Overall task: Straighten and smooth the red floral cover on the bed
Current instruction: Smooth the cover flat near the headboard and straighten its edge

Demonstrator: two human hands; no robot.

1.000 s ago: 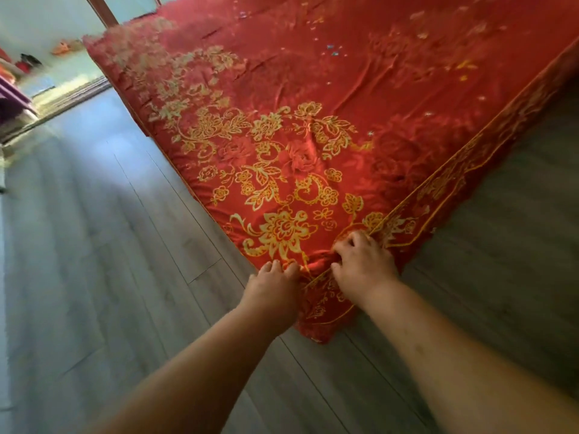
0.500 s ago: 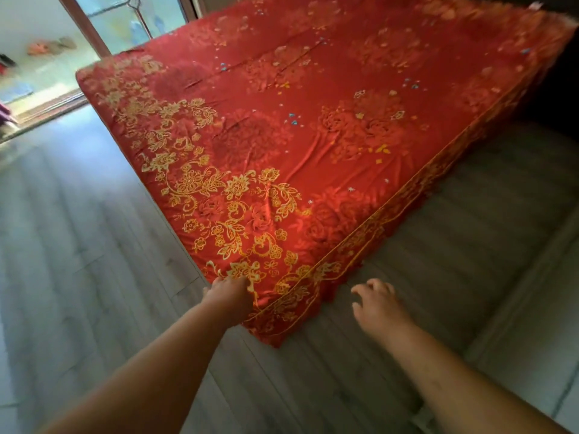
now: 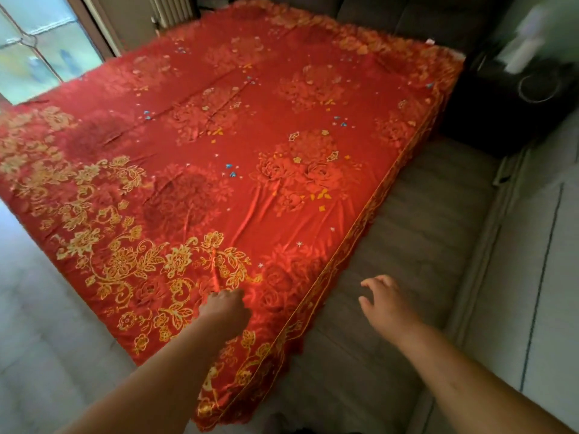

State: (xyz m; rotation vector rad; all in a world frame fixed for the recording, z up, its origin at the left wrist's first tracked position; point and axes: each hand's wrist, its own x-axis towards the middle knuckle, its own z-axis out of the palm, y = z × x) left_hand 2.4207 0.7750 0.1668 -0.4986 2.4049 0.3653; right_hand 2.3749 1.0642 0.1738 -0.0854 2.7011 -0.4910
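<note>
Since 0.5 s ago the left hand (image 3: 226,310) has slid up from the corner onto the red floral cover (image 3: 250,145), which lies across the bed; its fingers are curled under, so whether it pinches cloth I cannot tell. Right hand (image 3: 383,303) hovers spread and empty over the floor (image 3: 416,245). Tugging one-handed could drag fresh creases. Far edge blurs.
</note>
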